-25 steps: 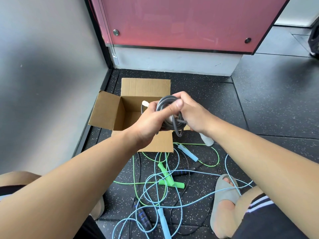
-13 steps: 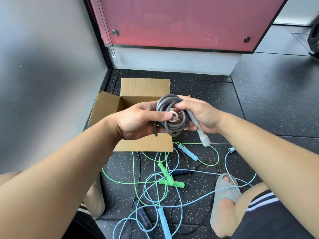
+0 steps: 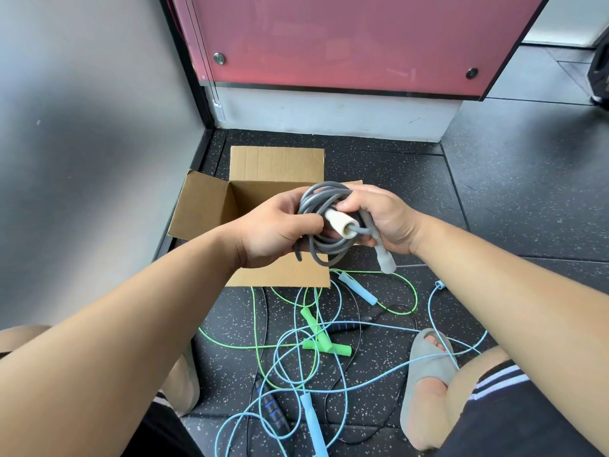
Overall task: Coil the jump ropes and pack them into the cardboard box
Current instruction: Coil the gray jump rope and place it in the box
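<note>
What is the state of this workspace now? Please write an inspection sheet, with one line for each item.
Surface: black speckled rubber floor.
Job's things: open cardboard box on the floor; grey jump rope coiled, held above it; green jump rope, light blue jump rope and black jump rope lie uncoiled and tangled on the floor.
Clutter: nothing seen.
Grippers: left hand and right hand both grip the grey coil; the right hand also holds one handle.
Cables: nothing seen apart from the ropes.
Surroundings: grey wall at left, pink panel behind the box, grey slipper on a foot.
</note>
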